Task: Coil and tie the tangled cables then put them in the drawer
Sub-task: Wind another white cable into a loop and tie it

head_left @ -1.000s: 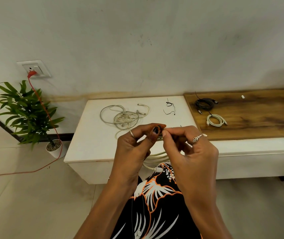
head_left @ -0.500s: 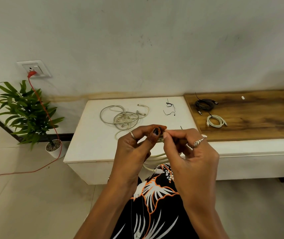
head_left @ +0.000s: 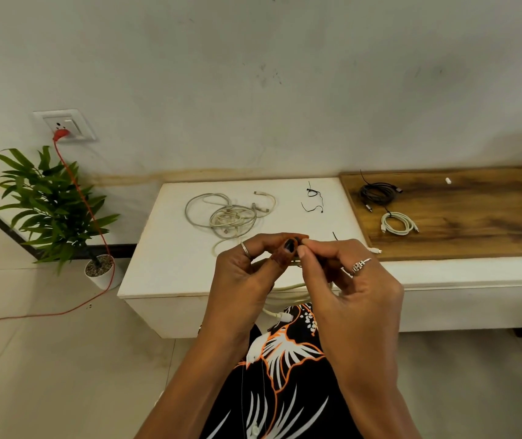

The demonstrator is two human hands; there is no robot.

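My left hand [head_left: 247, 274] and my right hand [head_left: 351, 280] meet above the cabinet's front edge, fingertips pinched together on a coiled white cable [head_left: 285, 294] whose loops and plug hang below them. Whether a tie is between the fingertips is hidden. A tangled pile of white cables [head_left: 229, 213] lies on the white cabinet top [head_left: 171, 248]. Two black twist ties [head_left: 313, 199] lie behind my hands. On the wooden top [head_left: 475, 217] rest a tied black cable coil [head_left: 377, 193] and a tied white cable coil [head_left: 397, 223].
A potted plant [head_left: 50, 204] stands on the floor at the left. A red cord [head_left: 95, 223] runs from the wall socket [head_left: 63, 125] down across the floor. A small white piece [head_left: 448, 180] lies on the wooden top. The drawer front [head_left: 462, 305] is shut.
Both hands stay pinched on the white cable coil; the right hand's fingers have shifted slightly down and closer to the left thumb.
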